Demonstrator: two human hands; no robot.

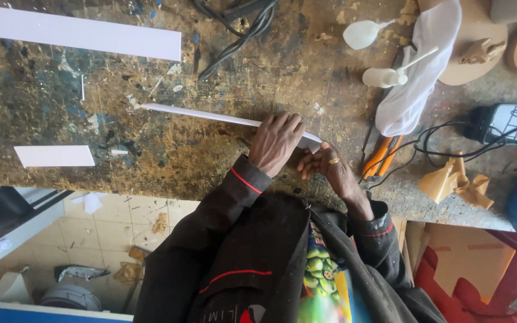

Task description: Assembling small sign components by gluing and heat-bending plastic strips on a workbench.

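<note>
A long thin white strip (198,113) lies tilted on edge across the paint-stained workbench (61,101). My left hand (275,142) presses down on the strip near its right end, fingers curled over it. My right hand (324,164), with a gold ring, pinches the strip's right end from below. Both arms wear dark sleeves with red piping.
A wide white strip (79,33) lies at the far left, a small white rectangle (55,155) near the front edge. Black cables (240,27), two white squeeze bottles (384,76), a white cloth (417,72), orange-handled pliers (381,157), crumpled brown paper (453,182).
</note>
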